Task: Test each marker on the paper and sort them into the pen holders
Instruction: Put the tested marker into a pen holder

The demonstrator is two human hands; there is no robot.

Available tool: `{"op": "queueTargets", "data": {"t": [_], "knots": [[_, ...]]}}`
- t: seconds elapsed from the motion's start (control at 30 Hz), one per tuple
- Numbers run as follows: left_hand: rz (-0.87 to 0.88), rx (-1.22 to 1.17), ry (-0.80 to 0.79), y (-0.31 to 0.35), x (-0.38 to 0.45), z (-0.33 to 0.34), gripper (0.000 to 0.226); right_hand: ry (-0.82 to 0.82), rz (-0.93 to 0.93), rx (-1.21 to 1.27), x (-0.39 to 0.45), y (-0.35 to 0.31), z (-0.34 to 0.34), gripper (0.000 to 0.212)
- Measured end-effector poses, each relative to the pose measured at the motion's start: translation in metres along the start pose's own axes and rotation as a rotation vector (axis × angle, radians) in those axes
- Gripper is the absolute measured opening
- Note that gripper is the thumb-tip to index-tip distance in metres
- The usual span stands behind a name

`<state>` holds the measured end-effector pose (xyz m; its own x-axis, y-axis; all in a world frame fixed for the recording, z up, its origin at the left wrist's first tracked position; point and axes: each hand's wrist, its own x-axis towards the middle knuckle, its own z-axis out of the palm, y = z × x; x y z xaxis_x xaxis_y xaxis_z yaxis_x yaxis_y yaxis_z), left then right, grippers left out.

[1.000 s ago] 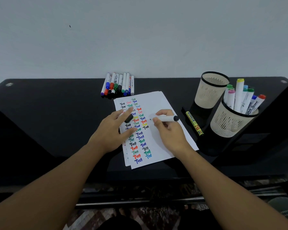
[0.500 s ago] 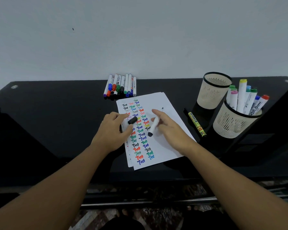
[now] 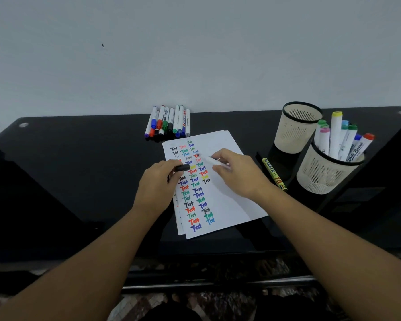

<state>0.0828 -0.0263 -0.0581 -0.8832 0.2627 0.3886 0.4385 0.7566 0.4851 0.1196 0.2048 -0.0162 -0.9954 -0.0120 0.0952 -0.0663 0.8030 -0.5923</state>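
One marker turned, tip now leftward

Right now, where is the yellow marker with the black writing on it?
The yellow marker with black writing lies flat on the black table, right of the white paper and just left of the nearer cream pen holder.

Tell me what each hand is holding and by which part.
The left hand pinches a black marker cap at one end. The right hand grips a white marker by its barrel, tip toward the paper.
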Motion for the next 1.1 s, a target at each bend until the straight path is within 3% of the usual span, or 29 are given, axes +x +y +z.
{"op": "queueTargets", "data": {"t": [0.13, 0.93, 1.1], "knots": [[0.008, 0.015, -0.009, 0.001, 0.001, 0.001, 0.031, -0.029, -0.070, -0.178, 0.002, 0.007, 0.000, 0.030], [0.218, 0.069, 0.012, 0.011, -0.006, -0.004, 0.026, -0.044, -0.361, -0.374, 0.011, 0.005, 0.012, 0.028], [0.143, 0.051, -0.036, 0.014, -0.008, -0.005, 0.042, -0.111, -0.409, -0.383, 0.009, -0.009, 0.012, 0.043]]}}
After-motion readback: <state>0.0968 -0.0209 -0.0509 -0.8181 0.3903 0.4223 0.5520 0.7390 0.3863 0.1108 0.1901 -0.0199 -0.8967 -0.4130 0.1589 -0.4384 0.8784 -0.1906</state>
